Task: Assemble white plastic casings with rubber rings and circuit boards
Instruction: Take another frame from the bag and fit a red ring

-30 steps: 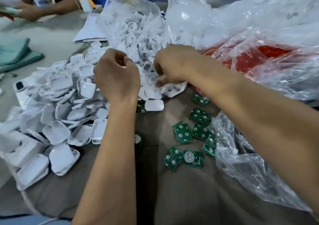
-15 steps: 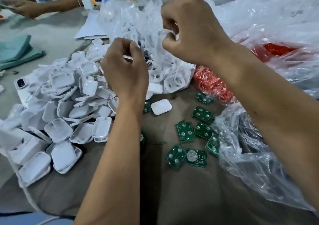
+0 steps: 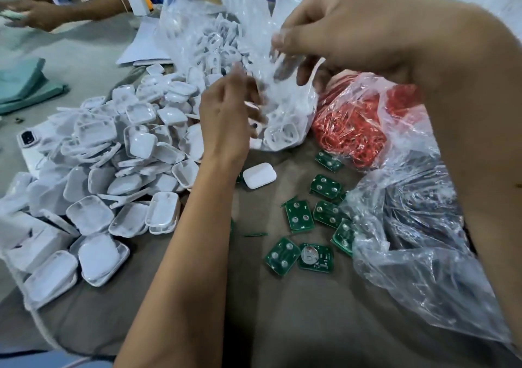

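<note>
The counter [image 3: 282,325] carries, on its left, a big heap of casings [image 3: 118,164]; at its back middle stands a clear bag [image 3: 214,37] of more white parts, with a bag of red rings [image 3: 364,124] just right of it and another clear bag [image 3: 418,243] nearer on the right. A second ago both hands were low at the bag's mouth; now the bag has been lifted and its film drawn up. The right hand [image 3: 339,34] is raised, fingers pinching the film at the bag's top edge. The left hand [image 3: 226,119] is lower, at the bag's side, fingers curled; it seems to pinch the film or a small white piece, but blur leaves that uncertain. This looks like opening or tipping the bag to get more parts, so fitting has not begun on this piece. Green boards [image 3: 299,215] lie scattered on the counter below the bags, and one closed casing [image 3: 259,175] sits alone just beside the left wrist.
</note>
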`<action>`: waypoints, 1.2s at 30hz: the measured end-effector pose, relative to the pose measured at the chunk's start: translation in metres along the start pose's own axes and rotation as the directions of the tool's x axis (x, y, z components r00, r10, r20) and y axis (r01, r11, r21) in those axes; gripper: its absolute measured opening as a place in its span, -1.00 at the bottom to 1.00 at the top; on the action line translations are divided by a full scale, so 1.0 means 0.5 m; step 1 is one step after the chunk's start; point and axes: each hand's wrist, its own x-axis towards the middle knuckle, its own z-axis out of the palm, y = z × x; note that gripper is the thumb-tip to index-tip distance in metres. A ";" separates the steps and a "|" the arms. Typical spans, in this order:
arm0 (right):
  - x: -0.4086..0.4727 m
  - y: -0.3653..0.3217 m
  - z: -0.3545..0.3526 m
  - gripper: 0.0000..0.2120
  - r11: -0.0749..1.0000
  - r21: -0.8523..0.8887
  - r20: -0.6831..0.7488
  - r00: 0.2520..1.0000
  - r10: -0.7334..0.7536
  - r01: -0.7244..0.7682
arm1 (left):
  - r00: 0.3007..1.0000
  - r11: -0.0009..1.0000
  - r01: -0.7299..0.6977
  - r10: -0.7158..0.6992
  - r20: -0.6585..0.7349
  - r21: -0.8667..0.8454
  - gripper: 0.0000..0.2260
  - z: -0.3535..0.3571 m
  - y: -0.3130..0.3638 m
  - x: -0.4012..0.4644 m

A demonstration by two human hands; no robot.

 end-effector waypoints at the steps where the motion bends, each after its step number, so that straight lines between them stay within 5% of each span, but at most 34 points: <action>1: -0.003 0.000 0.000 -0.72 0.995 0.100 0.020 1.000 0.004 -0.006 | 0.998 0.986 0.055 -0.052 0.025 -0.158 -0.55 0.002 0.007 -0.002; 6: -0.010 0.028 0.029 -0.84 0.996 0.081 -0.015 0.999 -0.030 0.031 | 0.991 0.978 -0.014 0.041 0.128 -0.208 -0.70 0.007 -0.001 0.000; 10: -0.002 0.059 0.059 -0.92 0.924 0.382 -0.188 0.979 0.077 0.001 | 0.978 0.974 0.087 -0.044 0.203 -0.211 -0.71 0.010 -0.013 0.005; 19: 0.000 0.103 0.100 -0.91 0.775 0.627 -0.154 0.962 0.227 -0.083 | 0.954 1.000 0.005 -0.007 0.301 0.006 -0.76 0.003 -0.027 0.001; 24: 0.003 0.127 0.095 -0.78 0.859 0.493 -0.281 0.909 0.308 -0.138 | 0.982 0.965 -0.078 0.031 0.184 0.251 -0.81 0.001 -0.030 -0.001; 27: 0.000 0.139 0.097 -0.79 0.950 0.256 -0.345 0.901 0.262 -0.178 | 0.995 0.996 0.093 -0.092 0.046 -0.008 -0.85 0.005 -0.027 0.005; 31: -0.010 0.134 0.120 -0.79 0.970 -0.155 -0.285 0.949 0.137 -0.187 | 0.944 0.800 0.312 -0.321 0.075 -0.512 -0.95 -0.004 -0.003 0.012; 36: -0.025 0.128 0.145 -0.83 0.936 -0.313 -0.213 0.972 0.097 -0.161 | 0.979 0.871 0.185 -0.125 0.159 -0.455 -0.84 -0.002 0.028 -0.007</action>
